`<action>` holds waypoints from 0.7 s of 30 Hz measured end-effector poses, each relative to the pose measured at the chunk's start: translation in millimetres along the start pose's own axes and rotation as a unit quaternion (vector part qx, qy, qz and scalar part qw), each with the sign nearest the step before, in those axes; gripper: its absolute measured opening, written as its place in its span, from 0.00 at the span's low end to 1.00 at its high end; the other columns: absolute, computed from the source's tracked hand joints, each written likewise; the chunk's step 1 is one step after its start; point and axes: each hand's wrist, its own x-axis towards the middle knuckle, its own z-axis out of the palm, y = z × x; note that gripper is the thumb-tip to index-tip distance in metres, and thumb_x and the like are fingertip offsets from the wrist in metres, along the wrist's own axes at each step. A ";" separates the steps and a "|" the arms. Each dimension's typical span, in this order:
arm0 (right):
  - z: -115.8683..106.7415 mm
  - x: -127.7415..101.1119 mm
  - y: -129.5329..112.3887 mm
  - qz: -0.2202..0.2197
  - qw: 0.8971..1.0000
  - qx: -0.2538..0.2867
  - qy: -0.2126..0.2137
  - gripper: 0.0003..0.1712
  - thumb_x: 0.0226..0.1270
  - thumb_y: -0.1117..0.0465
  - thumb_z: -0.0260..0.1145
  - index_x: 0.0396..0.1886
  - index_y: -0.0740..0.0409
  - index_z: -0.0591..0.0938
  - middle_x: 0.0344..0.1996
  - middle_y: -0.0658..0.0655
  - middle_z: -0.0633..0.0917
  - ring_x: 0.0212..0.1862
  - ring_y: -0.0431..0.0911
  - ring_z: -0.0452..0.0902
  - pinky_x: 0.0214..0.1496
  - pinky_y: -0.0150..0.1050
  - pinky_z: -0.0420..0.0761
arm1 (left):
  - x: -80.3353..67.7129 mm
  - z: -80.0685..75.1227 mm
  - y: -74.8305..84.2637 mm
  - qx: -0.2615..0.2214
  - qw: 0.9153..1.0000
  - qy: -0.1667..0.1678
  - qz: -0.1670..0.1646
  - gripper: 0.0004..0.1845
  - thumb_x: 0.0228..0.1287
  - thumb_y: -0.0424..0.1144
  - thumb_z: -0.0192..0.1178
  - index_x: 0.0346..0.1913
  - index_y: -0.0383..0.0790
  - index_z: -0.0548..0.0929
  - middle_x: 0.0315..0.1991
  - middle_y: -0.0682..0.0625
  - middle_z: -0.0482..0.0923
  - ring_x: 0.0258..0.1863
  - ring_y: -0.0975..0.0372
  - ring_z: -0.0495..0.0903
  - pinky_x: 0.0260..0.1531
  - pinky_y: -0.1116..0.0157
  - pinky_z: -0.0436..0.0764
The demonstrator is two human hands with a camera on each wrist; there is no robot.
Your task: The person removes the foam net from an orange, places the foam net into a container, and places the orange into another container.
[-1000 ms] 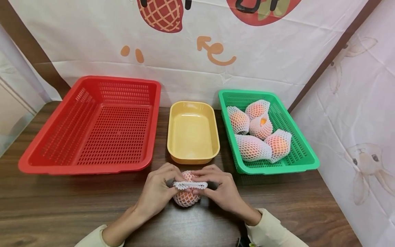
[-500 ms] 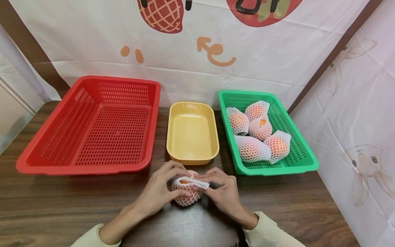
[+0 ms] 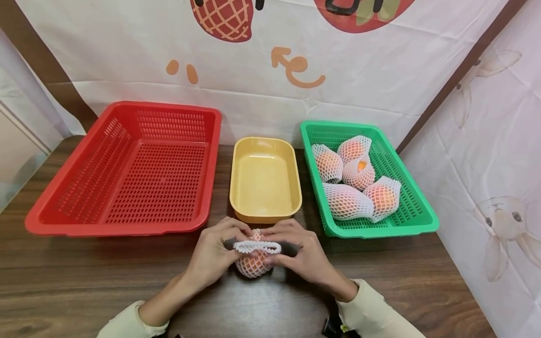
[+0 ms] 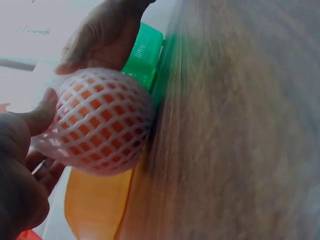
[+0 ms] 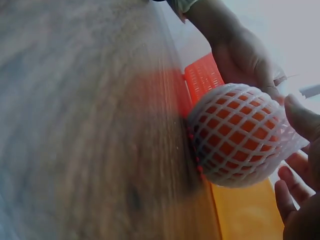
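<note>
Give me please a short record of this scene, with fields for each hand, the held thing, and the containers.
left hand: pinches the net's open rim
right hand: pinches the same rim from the other side
held thing: orange fruit in a white foam net, resting on the wooden table
red basket: nothing inside
yellow tray: nothing inside
green basket: five netted fruits

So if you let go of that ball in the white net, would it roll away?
Probably a little. The netted fruit looks round and rests on smooth wooden table, so it could roll. The foam net looks soft and squashy, which likely slows it and cushions bumps. Both hands pinch the net's rim.
</note>
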 end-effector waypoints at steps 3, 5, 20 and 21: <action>0.7 1.0 -0.2 0.005 1.000 0.008 -0.003 0.20 0.52 0.61 0.76 0.47 0.56 0.86 0.49 0.50 0.84 0.51 0.45 0.76 0.51 0.39 0.76 | -0.1 -0.1 -1.1 -0.024 0.999 0.012 0.018 0.13 0.45 0.23 0.72 0.26 0.46 0.85 0.34 0.52 0.83 0.38 0.60 0.79 0.42 0.71 0.76; 2.1 1.5 -1.2 0.001 1.000 0.008 0.006 0.19 0.51 0.62 0.77 0.45 0.57 0.86 0.47 0.51 0.85 0.49 0.46 0.77 0.50 0.39 0.77 | -0.5 0.2 -1.3 -0.035 0.999 0.014 0.030 0.15 0.44 0.19 0.69 0.27 0.44 0.85 0.33 0.51 0.83 0.37 0.59 0.79 0.42 0.70 0.76; -2.7 27.3 -31.7 -0.030 0.998 -0.023 0.059 0.11 0.42 0.74 0.77 0.25 0.60 0.86 0.23 0.52 0.83 0.28 0.41 0.76 0.27 0.40 0.78 | 2.9 -10.2 6.2 0.059 0.992 -0.078 -0.076 0.19 0.41 0.43 0.76 0.41 0.46 0.87 0.41 0.60 0.77 0.43 0.65 0.76 0.43 0.65 0.76; -2.6 27.0 -31.7 -0.028 0.998 -0.022 0.058 0.11 0.42 0.74 0.77 0.25 0.60 0.86 0.23 0.52 0.82 0.28 0.41 0.76 0.27 0.40 0.78 | 2.7 -11.0 6.7 0.064 0.991 -0.087 -0.080 0.19 0.41 0.43 0.76 0.41 0.46 0.87 0.42 0.60 0.77 0.43 0.65 0.76 0.43 0.65 0.76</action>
